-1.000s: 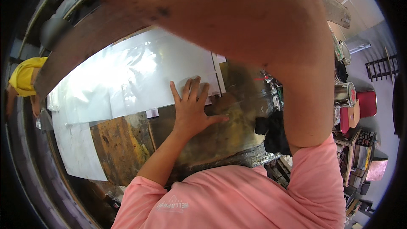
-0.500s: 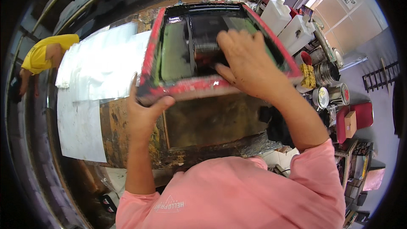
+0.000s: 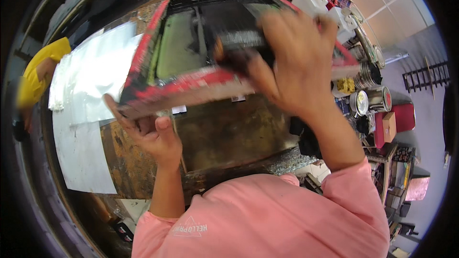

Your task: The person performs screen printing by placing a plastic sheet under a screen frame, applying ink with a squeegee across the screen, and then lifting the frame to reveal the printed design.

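Observation:
A screen-printing frame (image 3: pixel 191 85) with red-taped edges and a green-and-black mesh is tilted up at its near side above the worktable. My left hand (image 3: pixel 160 141) supports its near left corner, fingers beneath and thumb out in front. Over the near part of the mesh, my right hand (image 3: pixel 299 62) is closed around a dark, ink-covered squeegee (image 3: pixel 239 43); motion blurs both. Under the raised edge lies a stained brown board (image 3: pixel 229 136), with a small white piece (image 3: pixel 178 109) near its far left corner.
Clear plastic sheets (image 3: pixel 91 71) and white paper (image 3: pixel 79 155) cover the table's left side. A person in yellow (image 3: pixel 43 71) stoops farther left. White jugs (image 3: pixel 310 2), a yellow sponge (image 3: pixel 345 85) and paint cans (image 3: pixel 380 98) crowd the right.
The frame's near edge has risen, uncovering more of the board and white pieces on it. My left hand has turned further beneath the corner. My right hand has come up with the squeegee.

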`<state>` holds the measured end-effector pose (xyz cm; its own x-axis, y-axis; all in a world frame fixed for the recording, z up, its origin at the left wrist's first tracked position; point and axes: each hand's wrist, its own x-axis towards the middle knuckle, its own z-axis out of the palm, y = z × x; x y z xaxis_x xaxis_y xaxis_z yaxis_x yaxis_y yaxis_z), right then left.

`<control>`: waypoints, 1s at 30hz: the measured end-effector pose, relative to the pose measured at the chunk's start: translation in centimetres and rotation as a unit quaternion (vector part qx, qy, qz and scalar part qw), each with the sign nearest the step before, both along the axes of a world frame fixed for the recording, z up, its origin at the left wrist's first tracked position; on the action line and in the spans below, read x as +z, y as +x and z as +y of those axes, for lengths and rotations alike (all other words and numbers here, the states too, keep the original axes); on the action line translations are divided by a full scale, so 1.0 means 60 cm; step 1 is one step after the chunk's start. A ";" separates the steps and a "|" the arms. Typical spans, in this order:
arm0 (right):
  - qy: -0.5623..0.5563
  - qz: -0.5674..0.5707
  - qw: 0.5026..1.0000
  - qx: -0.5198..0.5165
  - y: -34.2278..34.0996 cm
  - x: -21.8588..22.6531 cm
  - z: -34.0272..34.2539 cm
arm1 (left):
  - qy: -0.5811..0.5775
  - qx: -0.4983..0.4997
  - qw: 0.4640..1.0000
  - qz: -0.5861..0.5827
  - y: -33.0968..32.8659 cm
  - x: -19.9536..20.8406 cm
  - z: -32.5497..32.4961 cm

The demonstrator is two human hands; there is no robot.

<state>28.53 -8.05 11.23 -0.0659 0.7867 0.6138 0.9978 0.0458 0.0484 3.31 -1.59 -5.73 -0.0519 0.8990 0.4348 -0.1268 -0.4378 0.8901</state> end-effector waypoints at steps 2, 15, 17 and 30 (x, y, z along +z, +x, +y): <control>0.031 -0.023 0.999 0.011 0.000 0.048 0.044 | -0.015 -0.032 0.980 0.197 0.044 -0.039 0.009; 0.034 0.010 0.999 0.006 0.028 0.118 0.095 | 0.163 -0.141 0.784 0.582 0.120 -0.083 0.004; 0.033 0.011 0.999 -0.002 0.023 0.124 0.090 | 0.177 -0.140 0.786 0.576 0.120 -0.083 0.002; 0.072 -0.012 0.997 0.020 0.019 0.036 0.049 | -0.015 -0.114 0.962 0.249 0.002 0.036 0.043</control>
